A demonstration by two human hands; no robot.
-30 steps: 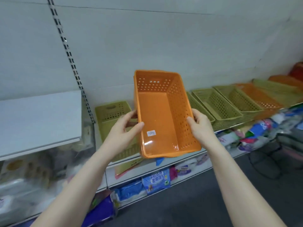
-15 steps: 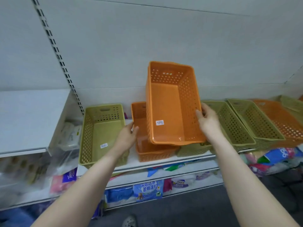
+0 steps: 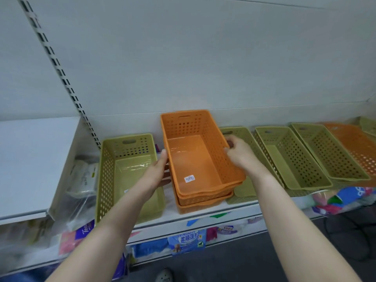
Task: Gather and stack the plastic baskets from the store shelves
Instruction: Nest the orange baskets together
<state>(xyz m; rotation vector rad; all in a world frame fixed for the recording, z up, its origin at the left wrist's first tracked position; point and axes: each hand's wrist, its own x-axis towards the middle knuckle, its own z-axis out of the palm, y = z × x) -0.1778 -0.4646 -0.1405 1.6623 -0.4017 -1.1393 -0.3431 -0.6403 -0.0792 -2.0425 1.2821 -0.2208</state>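
The top orange basket (image 3: 200, 151) is down now — half a second ago it was held up off the shelf, tipped toward the person, and now it sits nested in the orange basket beneath (image 3: 200, 202), rims nearly level, its price sticker showing on the floor inside. The pair stands on the white shelf (image 3: 240, 208), just beside the back wall. So one stacking step looks done, or all but done; whether the upper basket is pressed fully home I cannot tell from here.

The left hand (image 3: 157, 176) lies flat along the left wall of the stack, fingers long and loosely spread, steadying more than gripping. The right hand (image 3: 239, 152) is curled at the right rim, fingertips pinched narrowly on the edge of the top basket.

To the left, just beside the stack, sits a single green basket (image 3: 126, 176), empty and upright. To the right a low green basket (image 3: 242, 190) is partly hidden behind the right wrist, then more green ones (image 3: 289, 159) in a row, and another orange basket (image 3: 354, 147) further along — all unstacked, so most of the gathering is ahead. Packaged goods (image 3: 186, 241) fill the lower shelf.
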